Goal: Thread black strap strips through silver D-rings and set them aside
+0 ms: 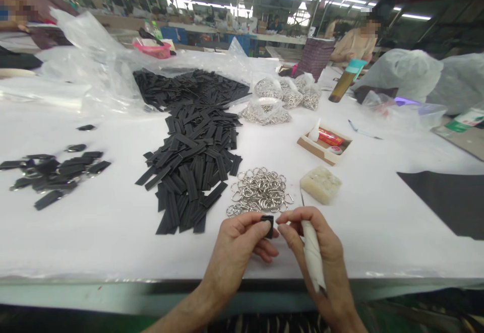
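My left hand point(236, 245) pinches a small folded black strip point(269, 226) between thumb and fingers. Whether a ring sits in the fold is hidden. Close beside it, my right hand point(328, 245) is closed around a thin-pointed tool with a white wrapped handle point(313, 257); its point sticks up past the fingers. The right thumb and index fingertip are near the strip, slightly apart from it. Just beyond my hands lies a heap of metal D-rings point(262, 189). A large pile of flat black strips point(192, 156) spreads to the left of the rings.
Folded black pieces with rings point(56, 169) lie at far left. Right of the rings are a yellowish block point(321, 184) and an open box point(325, 144). Bags of rings point(266, 111), a bottle point(346, 81) and plastic sheeting point(102, 66) stand farther back. Other people work beyond.
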{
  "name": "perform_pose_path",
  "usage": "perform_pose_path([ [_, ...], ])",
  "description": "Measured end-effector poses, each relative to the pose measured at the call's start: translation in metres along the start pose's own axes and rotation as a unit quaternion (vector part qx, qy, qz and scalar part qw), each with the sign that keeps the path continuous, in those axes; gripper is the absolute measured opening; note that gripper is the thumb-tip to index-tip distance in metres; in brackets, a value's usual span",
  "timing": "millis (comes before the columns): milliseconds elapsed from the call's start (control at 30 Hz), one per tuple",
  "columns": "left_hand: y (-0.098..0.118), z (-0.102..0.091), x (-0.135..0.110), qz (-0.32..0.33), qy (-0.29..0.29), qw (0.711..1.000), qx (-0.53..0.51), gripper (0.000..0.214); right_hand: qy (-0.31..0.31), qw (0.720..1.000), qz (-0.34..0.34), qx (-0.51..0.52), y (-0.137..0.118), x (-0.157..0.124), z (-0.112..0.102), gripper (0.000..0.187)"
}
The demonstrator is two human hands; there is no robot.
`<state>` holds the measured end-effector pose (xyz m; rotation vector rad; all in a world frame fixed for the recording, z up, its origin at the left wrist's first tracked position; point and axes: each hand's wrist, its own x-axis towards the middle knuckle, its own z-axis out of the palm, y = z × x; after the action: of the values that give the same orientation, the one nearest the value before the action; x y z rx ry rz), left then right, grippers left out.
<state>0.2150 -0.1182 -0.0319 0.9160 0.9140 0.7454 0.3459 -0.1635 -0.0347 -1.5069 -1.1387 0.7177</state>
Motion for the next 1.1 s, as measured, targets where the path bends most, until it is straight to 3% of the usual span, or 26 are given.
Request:
perform_pose_path([
  [533, 0.001, 0.001, -0.002, 0.015, 0.029, 0.997, 0.063, 0.016, -0.006, 1.000, -0.010, 0.000, -0.001, -0.003, 0.008, 0.011],
  [767, -0.001, 0.000, 0.000, 0.037, 0.017, 0.995, 0.090, 0.018, -0.015, 1.000, -0.002, 0.003, 0.000, -0.002, 0.008, 0.011],
  [1100, 0.008, -0.009, -0.009, 0.007, 0.023, 0.996, 0.091, 0.017, -0.032, 0.999, -0.003, 0.012, 0.004, -0.003, 0.007, 0.014],
])
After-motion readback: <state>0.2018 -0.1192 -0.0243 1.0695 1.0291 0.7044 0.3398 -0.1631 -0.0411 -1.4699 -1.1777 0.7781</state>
